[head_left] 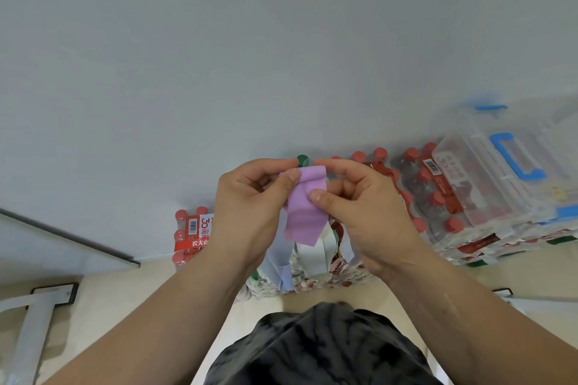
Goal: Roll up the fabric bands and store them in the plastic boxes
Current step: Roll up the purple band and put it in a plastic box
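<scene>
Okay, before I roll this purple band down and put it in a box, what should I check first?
1. Grip: left hand and right hand both pinch the purple band near its top. Ok.
2. Top end curled over to start the roll. Ok.
3. Roll edges lined up: fingers hide them. Cannot tell.
4. Tail free of the other bands hanging behind it. Cannot tell.
5. Plastic box in sight, to the right. Ok.
6. Box lid open and ready: it looks closed. Not ok.
</scene>
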Demonstrator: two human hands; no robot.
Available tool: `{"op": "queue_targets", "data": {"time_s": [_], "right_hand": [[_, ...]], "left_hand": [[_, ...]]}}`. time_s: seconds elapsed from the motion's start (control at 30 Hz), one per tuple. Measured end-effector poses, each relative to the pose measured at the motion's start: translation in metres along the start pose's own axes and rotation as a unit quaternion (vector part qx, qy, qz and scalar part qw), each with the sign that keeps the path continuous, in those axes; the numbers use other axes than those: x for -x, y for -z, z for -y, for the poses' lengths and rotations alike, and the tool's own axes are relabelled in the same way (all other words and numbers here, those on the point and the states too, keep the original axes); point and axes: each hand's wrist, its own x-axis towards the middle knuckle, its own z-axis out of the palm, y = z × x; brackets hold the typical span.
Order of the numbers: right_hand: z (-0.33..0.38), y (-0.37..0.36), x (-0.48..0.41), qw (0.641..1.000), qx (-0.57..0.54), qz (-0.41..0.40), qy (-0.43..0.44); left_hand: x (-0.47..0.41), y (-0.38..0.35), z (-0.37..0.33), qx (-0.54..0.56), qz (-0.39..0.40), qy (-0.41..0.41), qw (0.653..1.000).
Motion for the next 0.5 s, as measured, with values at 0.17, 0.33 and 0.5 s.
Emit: {"op": "queue_targets", "data": {"time_s": [0.17, 0.33, 0.5], "right_hand": [[0.0021, 0.0051, -0.0028, 1.000, 0.001, 0.010, 0.006], [0.0010, 0.0053, -0.0026, 1.000, -0.009, 0.012, 0.012], [0.0009, 0.0049, -0.0009, 1.000, -0.016, -0.012, 0.010]], "left_hand": [[-0.0035, 0.0018, -0.0013, 0.008, 0.027, 0.010, 1.000], [-0.0027, 0.0045, -0.0001, -0.019, 0.037, -0.014, 0.999], [0.0018, 0.0034, 0.0012, -0.066, 0.041, -0.043, 0.996]]}}
